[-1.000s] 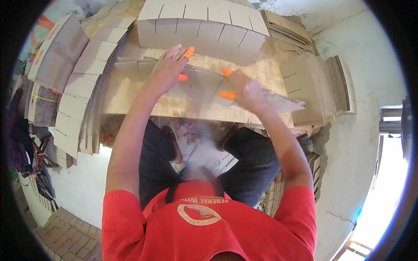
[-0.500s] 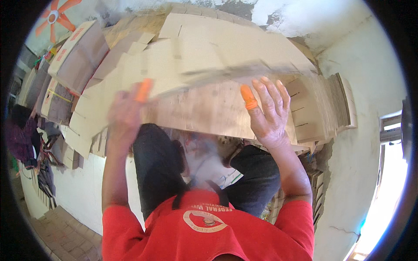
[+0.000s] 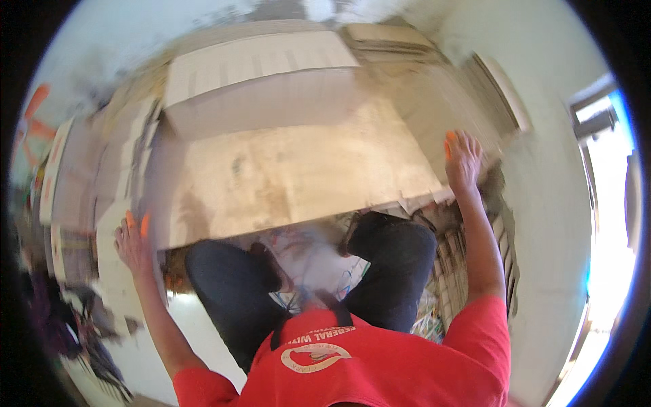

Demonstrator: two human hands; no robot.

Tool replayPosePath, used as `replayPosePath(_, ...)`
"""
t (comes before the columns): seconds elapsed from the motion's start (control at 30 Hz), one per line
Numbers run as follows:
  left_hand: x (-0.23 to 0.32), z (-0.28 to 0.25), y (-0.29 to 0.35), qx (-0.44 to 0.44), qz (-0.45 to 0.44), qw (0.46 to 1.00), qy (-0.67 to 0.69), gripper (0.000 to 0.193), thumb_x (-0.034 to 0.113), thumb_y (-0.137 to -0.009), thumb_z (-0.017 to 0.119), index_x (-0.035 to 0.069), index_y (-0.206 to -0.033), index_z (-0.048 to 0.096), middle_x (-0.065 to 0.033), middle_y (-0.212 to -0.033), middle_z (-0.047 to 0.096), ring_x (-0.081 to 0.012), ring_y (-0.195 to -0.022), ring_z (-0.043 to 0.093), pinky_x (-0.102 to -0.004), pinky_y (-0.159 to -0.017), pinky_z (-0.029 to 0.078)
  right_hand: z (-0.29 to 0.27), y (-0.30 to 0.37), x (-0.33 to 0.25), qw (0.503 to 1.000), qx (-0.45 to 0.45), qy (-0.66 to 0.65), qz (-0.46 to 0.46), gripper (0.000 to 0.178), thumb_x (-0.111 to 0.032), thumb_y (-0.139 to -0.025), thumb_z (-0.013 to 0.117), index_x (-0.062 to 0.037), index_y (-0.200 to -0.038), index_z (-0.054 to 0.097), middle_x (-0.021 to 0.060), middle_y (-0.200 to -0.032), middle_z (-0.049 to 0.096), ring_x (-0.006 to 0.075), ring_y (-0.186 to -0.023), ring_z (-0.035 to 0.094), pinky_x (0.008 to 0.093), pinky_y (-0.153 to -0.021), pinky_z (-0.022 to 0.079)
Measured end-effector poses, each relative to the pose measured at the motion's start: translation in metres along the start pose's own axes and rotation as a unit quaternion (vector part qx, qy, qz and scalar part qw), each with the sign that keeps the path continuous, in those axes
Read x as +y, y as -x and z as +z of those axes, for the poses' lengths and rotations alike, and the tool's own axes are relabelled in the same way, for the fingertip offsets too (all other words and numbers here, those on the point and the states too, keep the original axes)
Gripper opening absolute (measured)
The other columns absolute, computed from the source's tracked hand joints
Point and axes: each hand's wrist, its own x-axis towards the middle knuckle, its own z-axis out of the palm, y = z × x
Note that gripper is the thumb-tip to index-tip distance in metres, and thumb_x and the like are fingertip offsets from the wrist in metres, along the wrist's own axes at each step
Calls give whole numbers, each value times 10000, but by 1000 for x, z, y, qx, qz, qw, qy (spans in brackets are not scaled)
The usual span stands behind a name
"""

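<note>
My left hand (image 3: 133, 247) has its fingers stretched out over the near end of the cardboard pieces (image 3: 112, 227) at the left of a wooden board (image 3: 291, 169). Orange covers sit on its thumb and one finger. At the right, my right hand (image 3: 463, 157) rests on or just over a stack of brown cardboard sheets (image 3: 434, 102). Its fingers are loosely bent, with orange on the thumb; no held thing shows between them. Across the board's far side stands a folded cardboard piece (image 3: 261, 102) with slots along its pale upper flap.
More flat cardboard (image 3: 390, 37) lies at the far right, and a stack (image 3: 495, 88) leans by the wall. Cartons (image 3: 61, 173) stand at the left, near an orange fan (image 3: 37, 125). My knees are under the board's near edge. A bright window (image 3: 610, 203) is at the right.
My hands have moved apart, the left outward and nearer, the right outward. The large cardboard that lay over the board now stands folded at its far side, baring the wood. The view has shifted.
</note>
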Motion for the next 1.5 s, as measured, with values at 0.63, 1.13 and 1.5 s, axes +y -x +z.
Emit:
replayPosePath(0.63, 41, 27, -79, 48, 228, 969, 84, 435, 167, -809, 714, 75, -1227, 634, -156, -1209, 641, -332, -1122, 559, -449, -989, 402, 65, -3, 114, 957, -151, -37, 245, 371, -361, -799, 695, -141, -1078, 587, 159, -1008, 662, 354, -1007, 617, 467, -791, 485)
replayPosePath(1.13, 327, -104, -211, 193, 301, 851, 384, 432, 243, -905, 636, 68, -1297, 582, -105, -1332, 559, -310, -1178, 508, -385, -1026, 397, -28, -63, -48, 673, 168, -626, 357, 146, -19, -827, 714, 3, -964, 671, 46, -835, 673, 102, -728, 612, 250, -623, 504)
replayPosePath(1.5, 402, -111, -247, 80, 345, 914, 199, 246, 195, -837, 673, 15, -1004, 688, -118, -1064, 687, -237, -1055, 589, -391, -879, 469, 4, -74, -78, 692, 44, -638, 334, 44, 9, -827, 718, 13, -831, 675, -5, -709, 604, 54, -584, 507, 210, -504, 394)
